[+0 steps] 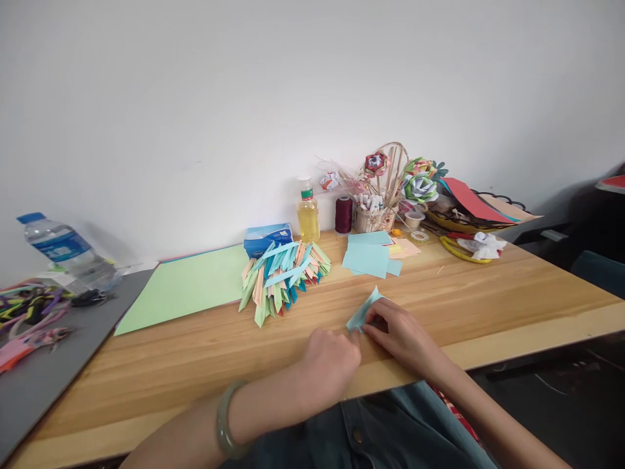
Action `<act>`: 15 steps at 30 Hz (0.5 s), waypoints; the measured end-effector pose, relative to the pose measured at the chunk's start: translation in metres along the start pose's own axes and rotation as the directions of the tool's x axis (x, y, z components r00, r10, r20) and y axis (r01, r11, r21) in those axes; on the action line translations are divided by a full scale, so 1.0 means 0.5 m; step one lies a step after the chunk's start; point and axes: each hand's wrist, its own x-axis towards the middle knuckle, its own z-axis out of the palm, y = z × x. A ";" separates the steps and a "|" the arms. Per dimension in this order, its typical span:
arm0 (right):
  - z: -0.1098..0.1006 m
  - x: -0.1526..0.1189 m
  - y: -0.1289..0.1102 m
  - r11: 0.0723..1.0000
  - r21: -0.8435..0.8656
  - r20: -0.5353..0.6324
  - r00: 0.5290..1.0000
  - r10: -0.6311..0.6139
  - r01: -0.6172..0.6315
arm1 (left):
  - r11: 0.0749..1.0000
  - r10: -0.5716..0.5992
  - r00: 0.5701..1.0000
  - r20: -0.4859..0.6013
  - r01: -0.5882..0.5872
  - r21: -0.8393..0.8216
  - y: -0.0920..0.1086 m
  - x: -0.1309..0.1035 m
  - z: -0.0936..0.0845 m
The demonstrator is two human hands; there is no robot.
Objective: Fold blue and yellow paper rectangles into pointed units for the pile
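Note:
A small folded piece of light blue paper point(364, 311) stands tilted over the wooden table near its front edge. My right hand point(398, 329) pinches its right side between thumb and bent fingers. My left hand point(332, 355) is curled closed at the paper's lower left corner, with a fingertip against its near edge; most of its fingers are hidden behind the fist. Just beyond lie flat light blue sheets point(368, 257). Farther left, a heap of folded paper strips point(283, 277) in green, blue and peach rests on the table.
Behind the heap are a blue tissue pack point(267, 240) and a bottle of yellow liquid point(308, 218). A maroon thread spool point(343, 215) stands beside a basket of sticks and paper flowers point(375, 220). Green sheets point(195, 283), a water bottle point(68, 251) and pliers point(29, 345) are left.

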 end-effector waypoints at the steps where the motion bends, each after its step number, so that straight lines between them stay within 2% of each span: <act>1: 0.001 -0.002 0.000 1.000 -0.014 -0.002 1.000 -0.013 0.013 | 1.000 0.009 1.000 0.005 -0.009 0.024 0.002 -0.002 0.006; 5: -0.003 -0.017 0.004 0.984 -0.094 0.000 0.988 -0.153 0.152 | 0.997 0.031 0.999 -0.028 -0.029 0.073 0.008 -0.009 0.023; 9: -0.017 -0.045 0.013 0.925 -0.169 0.004 0.939 -0.343 0.339 | 0.997 -0.020 0.998 -0.061 0.025 0.079 0.005 -0.006 0.028; 12: -0.017 -0.062 0.007 0.909 -0.224 0.000 0.932 -0.362 0.352 | 0.991 -0.104 0.992 -0.076 0.110 0.082 0.002 0.000 0.023; 15: -0.002 -0.067 -0.012 0.907 -0.306 -0.031 0.949 -0.314 0.290 | 0.989 -0.105 0.979 -0.172 0.120 0.081 0.004 0.003 0.019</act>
